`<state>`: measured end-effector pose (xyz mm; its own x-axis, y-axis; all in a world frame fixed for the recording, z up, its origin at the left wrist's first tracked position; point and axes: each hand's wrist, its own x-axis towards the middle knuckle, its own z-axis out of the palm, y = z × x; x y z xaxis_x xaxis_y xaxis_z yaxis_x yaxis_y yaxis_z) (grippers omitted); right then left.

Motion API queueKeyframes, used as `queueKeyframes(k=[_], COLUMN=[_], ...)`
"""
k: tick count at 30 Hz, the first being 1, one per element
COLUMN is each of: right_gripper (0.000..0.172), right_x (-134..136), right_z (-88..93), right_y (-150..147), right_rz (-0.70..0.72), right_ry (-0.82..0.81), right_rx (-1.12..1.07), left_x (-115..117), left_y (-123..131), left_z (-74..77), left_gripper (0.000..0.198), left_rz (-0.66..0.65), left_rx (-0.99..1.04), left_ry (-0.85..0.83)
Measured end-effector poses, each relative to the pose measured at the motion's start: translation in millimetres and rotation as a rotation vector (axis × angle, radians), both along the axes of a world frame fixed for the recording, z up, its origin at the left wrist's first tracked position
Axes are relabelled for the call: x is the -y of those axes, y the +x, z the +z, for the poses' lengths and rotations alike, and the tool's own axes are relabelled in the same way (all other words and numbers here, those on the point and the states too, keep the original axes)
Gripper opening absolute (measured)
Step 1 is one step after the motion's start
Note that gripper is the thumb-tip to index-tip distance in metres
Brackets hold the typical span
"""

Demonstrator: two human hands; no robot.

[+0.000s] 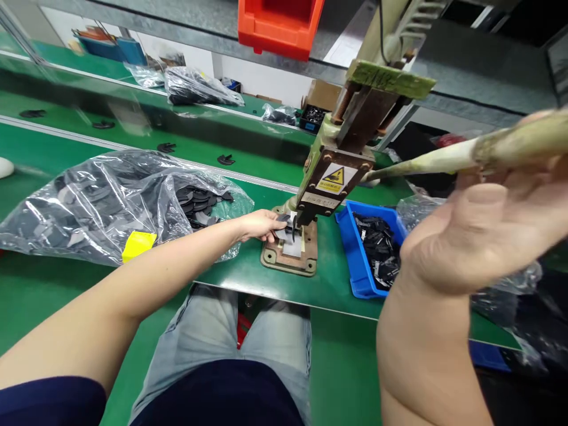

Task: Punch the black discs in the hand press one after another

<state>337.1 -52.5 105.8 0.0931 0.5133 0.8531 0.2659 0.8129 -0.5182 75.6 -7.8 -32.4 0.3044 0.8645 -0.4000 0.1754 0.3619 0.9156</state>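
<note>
Hands hold lever and dark piece near yellow-triangle warning label.

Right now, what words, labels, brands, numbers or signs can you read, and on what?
Words, brands, numbers: none legible.
Yellow-and-white warning sticker on the brown metal press head: a triangle with a black pictogram; text below it too small.
White rectangular label under the sticker: characters too blurred.
Blue label on the black box in the background: too small.
</note>
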Motion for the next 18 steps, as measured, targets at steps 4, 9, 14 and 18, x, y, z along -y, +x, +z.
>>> queueKeyframes(k=[4, 9, 14, 18], right_gripper=[0.046, 0.038, 0.034, 0.035], right_x=[9, 47, 63, 66], right_z=[-52.6, -151.3, -180.5, -185.1], right_y=[-7, -49, -85, -96], right_rz=[-0.074, 0.207, 0.296, 0.334], right_ry=[-0.042, -0.510, -0.643, -0.676], right_rx=[-0.163, 0.031, -0.068, -0.085], left_x=[37, 85, 110, 117], left_y=[-15, -24, -24, -28], left_z=[19.6, 35.3, 38.1, 32.6], left_gripper=[0.035, 0.039, 0.038, 0.039], left_rz=[-0.025, -0.064, -0.066, -0.075], left_rx=[0.009, 0.025, 0.009, -0.018], left_ry=[0.139, 0.213, 0.238, 0.237])
